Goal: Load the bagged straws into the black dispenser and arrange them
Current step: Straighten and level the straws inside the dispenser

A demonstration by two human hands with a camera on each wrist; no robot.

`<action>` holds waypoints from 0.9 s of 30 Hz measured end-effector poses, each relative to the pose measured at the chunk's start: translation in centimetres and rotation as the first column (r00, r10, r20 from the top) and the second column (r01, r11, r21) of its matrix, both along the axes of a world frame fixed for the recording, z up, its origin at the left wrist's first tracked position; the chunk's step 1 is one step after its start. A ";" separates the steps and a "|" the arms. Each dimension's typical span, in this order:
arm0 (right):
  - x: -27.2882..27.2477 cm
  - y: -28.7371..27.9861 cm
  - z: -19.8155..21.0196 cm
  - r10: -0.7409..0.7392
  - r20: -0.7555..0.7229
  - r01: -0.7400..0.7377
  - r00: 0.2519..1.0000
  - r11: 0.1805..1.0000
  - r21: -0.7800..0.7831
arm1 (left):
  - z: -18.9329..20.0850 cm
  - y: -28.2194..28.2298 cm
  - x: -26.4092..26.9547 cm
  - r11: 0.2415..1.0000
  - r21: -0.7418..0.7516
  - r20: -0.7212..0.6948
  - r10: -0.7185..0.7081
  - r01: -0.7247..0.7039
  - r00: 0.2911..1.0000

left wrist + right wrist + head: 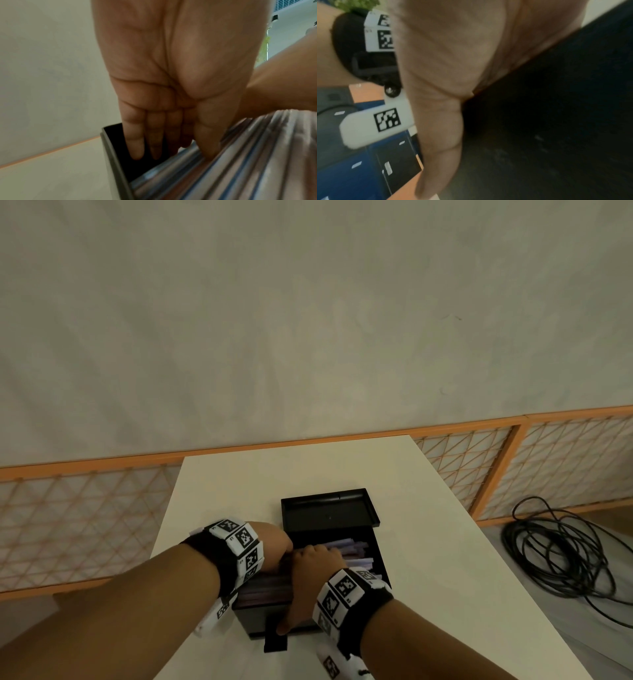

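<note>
Near table edge, black rectangular plastic dispenser holds wrapped straws; left hand fingers straight, pressing them, right hand gripping the wall (thumb outside). Hard shove could buckle straws or tip the box.

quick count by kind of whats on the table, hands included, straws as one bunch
hands: 2 (left hand, right hand)
black dispenser: 1
open lid: 1
straws, one bunch: 1
total: 5
</note>
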State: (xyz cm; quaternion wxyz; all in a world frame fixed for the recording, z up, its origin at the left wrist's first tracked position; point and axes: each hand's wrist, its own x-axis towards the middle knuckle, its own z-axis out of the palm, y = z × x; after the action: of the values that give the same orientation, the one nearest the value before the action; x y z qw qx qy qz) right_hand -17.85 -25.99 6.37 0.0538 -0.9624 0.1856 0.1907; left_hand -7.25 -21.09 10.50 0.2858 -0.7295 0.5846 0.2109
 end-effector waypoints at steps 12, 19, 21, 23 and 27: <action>0.2 -1.8 0.5 0.002 -0.141 0.012 0.990 0.995 0.103 | -0.3 0.8 -0.2 0.998 -0.061 0.010 0.020 -0.019 1.000; 0.1 -1.9 0.1 -0.005 -0.080 0.018 0.997 0.987 0.158 | -1.0 1.2 0.4 0.996 -0.071 -0.005 0.053 -0.054 0.999; 0.1 -1.8 0.1 0.004 -0.058 0.004 0.998 0.988 0.151 | -1.2 1.3 0.4 0.997 -0.065 0.007 0.037 -0.036 0.999; 0.0 -1.7 0.2 0.006 -0.021 -0.003 1.000 0.991 0.137 | -1.3 1.3 0.5 0.998 -0.063 -0.019 0.025 -0.027 0.999; -0.5 -1.6 0.0 0.016 0.032 -0.019 0.999 0.995 0.096 | -1.2 1.2 0.7 1.000 -0.028 -0.029 0.006 -0.007 1.000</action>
State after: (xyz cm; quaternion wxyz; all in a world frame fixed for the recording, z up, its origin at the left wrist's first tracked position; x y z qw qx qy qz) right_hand -18.33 -27.57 6.33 0.1011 -0.9632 0.1670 0.1850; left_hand -6.59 -19.85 9.29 0.2663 -0.7323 0.5890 0.2142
